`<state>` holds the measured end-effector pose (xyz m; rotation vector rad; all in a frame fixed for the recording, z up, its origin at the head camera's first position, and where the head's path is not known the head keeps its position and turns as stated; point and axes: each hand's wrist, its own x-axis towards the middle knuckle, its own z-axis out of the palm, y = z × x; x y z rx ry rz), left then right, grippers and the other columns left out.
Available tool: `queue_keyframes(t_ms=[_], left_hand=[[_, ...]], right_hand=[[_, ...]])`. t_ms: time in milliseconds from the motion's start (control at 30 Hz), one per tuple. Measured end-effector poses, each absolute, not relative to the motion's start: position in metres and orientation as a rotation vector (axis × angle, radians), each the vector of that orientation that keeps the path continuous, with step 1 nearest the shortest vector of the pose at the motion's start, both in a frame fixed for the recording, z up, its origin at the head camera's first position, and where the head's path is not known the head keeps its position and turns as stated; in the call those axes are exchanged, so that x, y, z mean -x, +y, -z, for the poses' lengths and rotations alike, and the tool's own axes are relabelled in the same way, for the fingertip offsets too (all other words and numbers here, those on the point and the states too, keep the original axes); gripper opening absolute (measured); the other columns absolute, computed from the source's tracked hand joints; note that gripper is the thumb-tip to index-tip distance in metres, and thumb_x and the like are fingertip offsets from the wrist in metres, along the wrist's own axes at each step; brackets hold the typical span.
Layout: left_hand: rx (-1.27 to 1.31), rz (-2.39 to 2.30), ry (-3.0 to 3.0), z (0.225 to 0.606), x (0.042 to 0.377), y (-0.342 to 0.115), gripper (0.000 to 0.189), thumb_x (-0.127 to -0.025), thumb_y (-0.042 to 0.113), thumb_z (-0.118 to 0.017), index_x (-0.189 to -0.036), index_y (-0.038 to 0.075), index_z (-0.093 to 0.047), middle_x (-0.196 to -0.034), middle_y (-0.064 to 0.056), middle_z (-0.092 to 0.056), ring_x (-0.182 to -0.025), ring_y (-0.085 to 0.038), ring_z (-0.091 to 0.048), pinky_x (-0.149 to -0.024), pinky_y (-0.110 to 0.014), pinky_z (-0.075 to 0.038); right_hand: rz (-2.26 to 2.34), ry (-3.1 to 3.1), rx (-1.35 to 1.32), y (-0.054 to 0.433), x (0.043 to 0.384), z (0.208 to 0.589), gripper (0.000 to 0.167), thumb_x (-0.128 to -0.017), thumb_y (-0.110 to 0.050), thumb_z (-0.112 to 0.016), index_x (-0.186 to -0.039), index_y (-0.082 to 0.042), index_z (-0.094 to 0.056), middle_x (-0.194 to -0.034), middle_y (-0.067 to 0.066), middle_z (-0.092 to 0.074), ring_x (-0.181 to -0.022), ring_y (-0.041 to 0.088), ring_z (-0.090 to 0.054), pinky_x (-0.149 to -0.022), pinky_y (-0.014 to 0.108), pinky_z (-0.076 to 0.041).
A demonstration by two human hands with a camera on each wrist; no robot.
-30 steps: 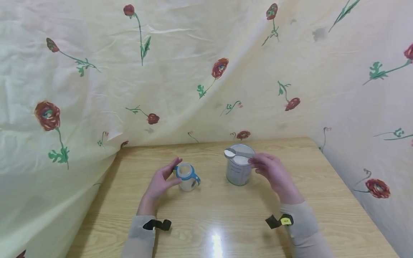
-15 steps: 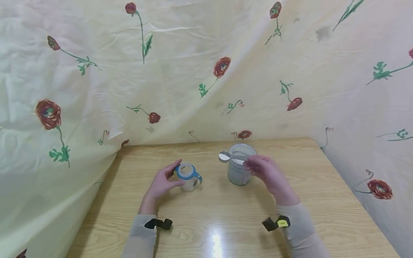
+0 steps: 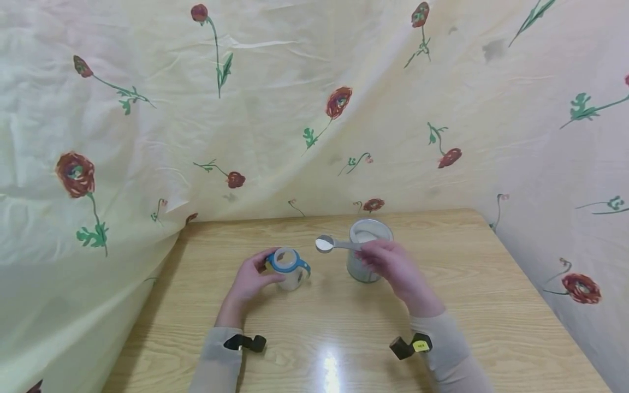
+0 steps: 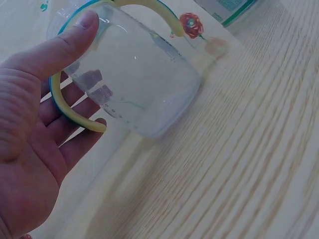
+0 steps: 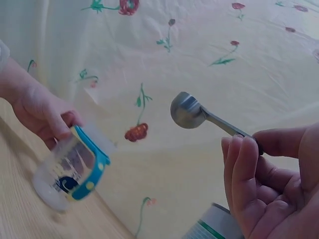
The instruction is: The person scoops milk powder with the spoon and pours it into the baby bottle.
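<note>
A clear baby bottle with a blue ring and two curved handles stands on the table, its top uncovered. My left hand grips it near the rim, thumb in front and fingers behind; in the left wrist view some white powder shows near its base. Between bottle and can, my right hand pinches the handle end of a metal measuring scoop. White powder fills the scoop's bowl. Below and behind the right hand stands an open can with white powder inside.
The wooden table carries the bottle and the can. A flower-patterned cloth hangs behind the table and along both sides. Black wrist straps sit over the grey sleeves.
My right hand has carried the filled scoop left from over the can toward the bottle. The left hand keeps hold of the bottle, which has tilted slightly.
</note>
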<state>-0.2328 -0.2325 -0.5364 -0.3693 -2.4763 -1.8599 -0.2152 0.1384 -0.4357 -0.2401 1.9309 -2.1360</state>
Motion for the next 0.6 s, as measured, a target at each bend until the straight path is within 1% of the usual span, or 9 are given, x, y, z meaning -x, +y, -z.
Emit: queue_keyframes(t_ms=[167,267,467,600], left_hand=[[0.384,1.898,-2.454,0.536,0.233,-0.234,0.073,-0.083,0.011,-0.092,-0.150,0.010,-0.062,-0.150,-0.009,-0.063,-0.143,-0.034,-0.053,-0.123,-0.059,-0.037],[0.401,1.891,-2.456,0.536,0.232,-0.234,0.073,-0.084,0.011,-0.091,-0.151,0.010,-0.061,-0.152,-0.010,-0.061,-0.144,-0.035,-0.051,-0.123,-0.060,-0.036],[0.390,1.851,-2.495,0.535,0.232,-0.232,0.068,-0.087,0.016,-0.091,-0.149,0.011,-0.063,-0.149,-0.008,-0.064,-0.141,-0.033,-0.055,-0.122,-0.057,-0.039],[0.338,1.845,-2.499,0.534,0.232,-0.232,0.067,-0.087,0.017,-0.091,-0.149,0.013,-0.064,-0.147,-0.007,-0.065,-0.138,-0.031,-0.057,-0.120,-0.056,-0.042]], right_hand=[[2.092,1.937,0.262,0.122,0.214,0.434,0.023,-0.106,-0.017,-0.065,-0.105,0.003,-0.077,-0.094,0.004,-0.078,-0.079,0.009,-0.066,-0.074,0.021,-0.060],[2.066,1.928,0.261,0.109,0.214,0.435,0.024,-0.106,-0.015,-0.065,-0.109,0.006,-0.075,-0.096,0.005,-0.078,-0.080,0.009,-0.067,-0.075,0.020,-0.061],[2.031,1.956,0.267,0.082,0.215,0.440,0.026,-0.106,-0.011,-0.065,-0.115,0.012,-0.070,-0.100,0.012,-0.078,-0.082,0.012,-0.069,-0.077,0.023,-0.063],[2.048,1.987,0.279,0.065,0.217,0.444,0.028,-0.107,-0.010,-0.063,-0.118,0.016,-0.068,-0.105,0.019,-0.077,-0.082,0.013,-0.069,-0.078,0.024,-0.064]])
